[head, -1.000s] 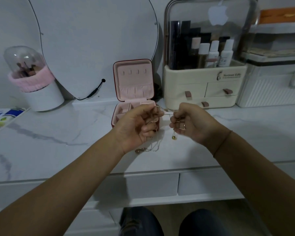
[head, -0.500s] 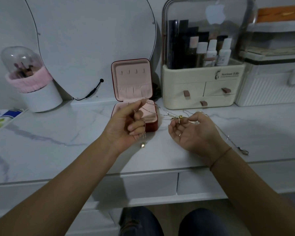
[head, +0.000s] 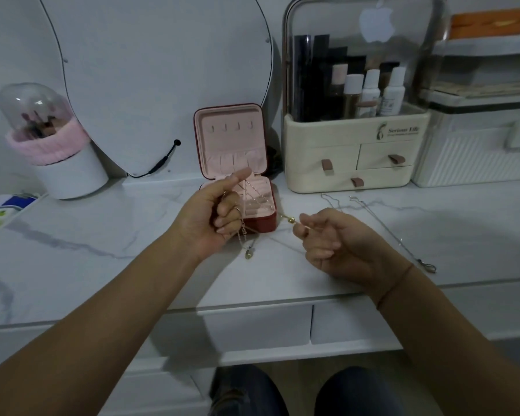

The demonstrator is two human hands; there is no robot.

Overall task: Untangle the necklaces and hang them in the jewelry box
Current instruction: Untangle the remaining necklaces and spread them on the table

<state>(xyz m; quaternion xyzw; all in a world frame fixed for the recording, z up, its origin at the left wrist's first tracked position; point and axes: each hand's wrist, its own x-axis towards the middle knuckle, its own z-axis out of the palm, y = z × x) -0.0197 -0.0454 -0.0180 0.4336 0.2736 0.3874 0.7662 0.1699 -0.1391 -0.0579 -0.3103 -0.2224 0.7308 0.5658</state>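
A small jewelry box (head: 233, 145) stands open at the back of the marble tabletop, pink inside, with several hooks in its upright lid. My left hand (head: 209, 217) is raised in front of it, fingers curled round a thin gold chain; a necklace with a pale pendant (head: 248, 254) dangles below the fingers. My right hand (head: 330, 241) pinches the other end of a gold chain with a small gold bead (head: 291, 220), which stretches toward the left hand. A silver necklace (head: 400, 235) lies loose on the tabletop to the right.
A cream cosmetics organizer (head: 354, 157) with drawers and a clear lid stands behind right, a white ribbed case (head: 478, 151) beside it. A round mirror (head: 150, 79) leans behind the box. A white brush holder (head: 57, 163) with a pink band stands at the left.
Both hands have drawn apart and lowered a little, stretching the gold chain between them. The silver necklace now lies free on the tabletop to the right.
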